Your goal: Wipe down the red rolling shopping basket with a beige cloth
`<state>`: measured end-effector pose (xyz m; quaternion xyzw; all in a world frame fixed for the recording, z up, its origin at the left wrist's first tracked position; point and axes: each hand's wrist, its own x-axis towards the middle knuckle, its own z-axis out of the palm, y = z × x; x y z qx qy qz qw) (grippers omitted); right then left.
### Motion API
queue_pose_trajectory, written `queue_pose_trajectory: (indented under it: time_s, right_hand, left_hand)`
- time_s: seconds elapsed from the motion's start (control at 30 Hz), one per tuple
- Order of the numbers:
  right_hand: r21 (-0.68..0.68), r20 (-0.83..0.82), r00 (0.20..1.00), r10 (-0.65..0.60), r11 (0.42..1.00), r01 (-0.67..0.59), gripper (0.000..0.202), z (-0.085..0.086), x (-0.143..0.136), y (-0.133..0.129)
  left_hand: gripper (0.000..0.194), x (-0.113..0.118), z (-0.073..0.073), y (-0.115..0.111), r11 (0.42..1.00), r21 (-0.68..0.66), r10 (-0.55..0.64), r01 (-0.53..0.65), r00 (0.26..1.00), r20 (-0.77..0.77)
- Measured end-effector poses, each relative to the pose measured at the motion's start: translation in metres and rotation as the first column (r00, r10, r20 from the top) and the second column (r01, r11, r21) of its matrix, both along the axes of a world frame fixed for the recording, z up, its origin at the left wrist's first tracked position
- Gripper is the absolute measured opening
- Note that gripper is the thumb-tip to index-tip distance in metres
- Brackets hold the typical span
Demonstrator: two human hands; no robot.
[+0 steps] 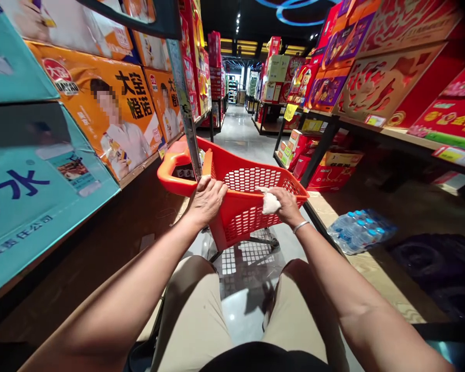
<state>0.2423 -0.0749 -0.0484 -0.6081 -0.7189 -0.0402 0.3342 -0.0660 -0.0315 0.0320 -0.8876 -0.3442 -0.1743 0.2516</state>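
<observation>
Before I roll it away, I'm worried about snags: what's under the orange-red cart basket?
Beneath the basket I see a metal frame bar, a wheel, and grey floor patterned with light patches. The basket's side mostly hides whatever lies farther back.

**Cart (242, 199) between left shelf (139, 169) and right shelf (321, 153)**

Left hand (208, 199) on cart's near rim, toward its left end. Pole (186, 106) rises there; foot hidden behind that hand. Right hand (287, 205) at same rim, farther right, cloth (271, 203) in its fingers.
Left shelf: stacked drink cartons (104, 111), larger carton (42, 181) nearer camera.
Right shelf: gift boxes (387, 80) up top; lower board (372, 274) carries bottle pack (362, 231), with lower boxes (335, 173) farther ahead.
Knees (197, 271) on cart's near side. Aisle floor (238, 116) runs on beyond cart.
</observation>
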Motion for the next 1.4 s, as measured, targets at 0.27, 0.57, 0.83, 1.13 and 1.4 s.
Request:
queue_pose_trajectory:
  time_s: [0.27, 0.57, 0.83, 1.13, 1.4]
  right_hand:
    - [0.104, -0.172, 0.957, -0.233, 0.962, 0.253, 0.059, -0.019, -0.025, -0.001]
    - [0.046, -0.093, 0.992, -0.090, 0.994, 0.095, 0.076, -0.067, -0.138, -0.001]
    - [-0.254, -0.039, 0.998, 0.047, 0.966, -0.055, 0.050, -0.119, -0.111, -0.021]
    - [0.130, -0.273, 0.960, 0.053, 0.991, -0.018, 0.055, -0.058, -0.117, -0.015]
    - [0.087, -0.239, 0.938, -0.250, 0.957, 0.277, 0.052, -0.073, -0.112, -0.014]
  left_hand:
    - [0.034, 0.013, -0.010, -0.004, 0.999, 0.036, -0.007, 0.004, 0.998, 0.068]
    - [0.032, 0.010, -0.005, -0.011, 1.000, 0.006, 0.025, -0.026, 1.000, 0.014]
    - [0.052, 0.006, -0.005, -0.010, 0.999, -0.036, -0.004, 0.005, 1.000, 0.027]
    - [0.040, 0.010, -0.010, -0.011, 0.999, -0.023, -0.027, 0.029, 0.996, 0.088]
    - [0.048, 0.013, -0.009, -0.016, 1.000, -0.009, -0.002, 0.003, 0.997, 0.073]
